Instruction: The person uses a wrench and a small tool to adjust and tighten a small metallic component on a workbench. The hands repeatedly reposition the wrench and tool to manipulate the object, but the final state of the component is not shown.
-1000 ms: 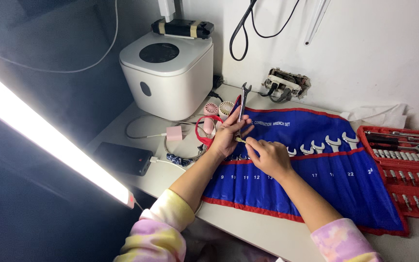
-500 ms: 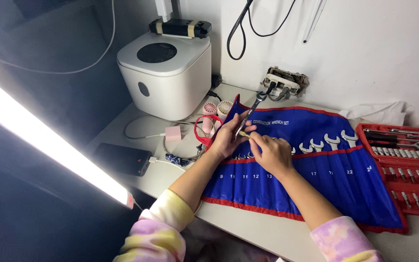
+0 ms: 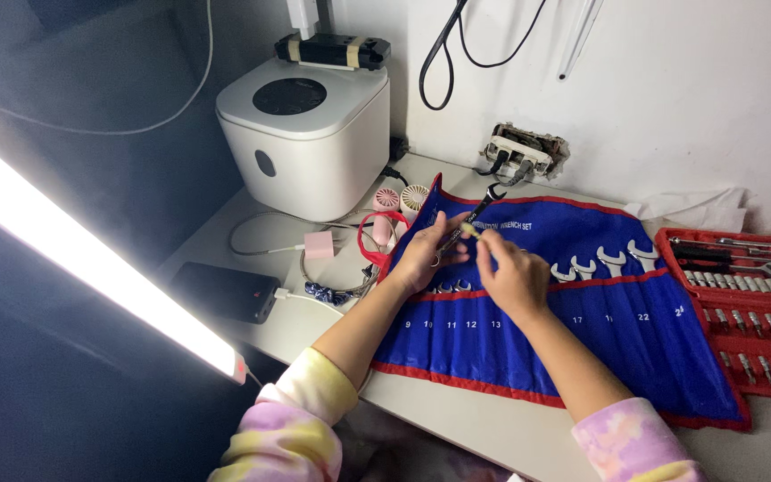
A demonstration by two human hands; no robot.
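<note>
- While the left hand (image 3: 423, 257) rested on the upper left part of the blue tool roll (image 3: 528, 330), its fingers were closed around a small wrench (image 3: 470, 223), whose open-ended head pointed up and away toward the wall.
- The right hand (image 3: 512, 275) hovered just beside it, fingertips (image 3: 482, 239) pinched on the shaft of the same wrench near a small pale spot; what that spot was could not be told.
- The wrench was lifted off the cloth, tilted, above the roll's top edge.
- Other wrenches (image 3: 604, 263) sat in the roll's pockets to the right, heads showing, with more heads just under the left hand.
- A red socket case (image 3: 742, 303) lay open at the roll's right edge.
- Left of the roll were a red loop of cord (image 3: 372, 245), two small round fans (image 3: 402, 198), a pink charger block (image 3: 319, 245) and a dark phone (image 3: 225, 292).
- A white boxy appliance (image 3: 305, 134) stood behind these, against the wall.
- A bright light bar (image 3: 91, 259) ran along the desk's left side.
</note>
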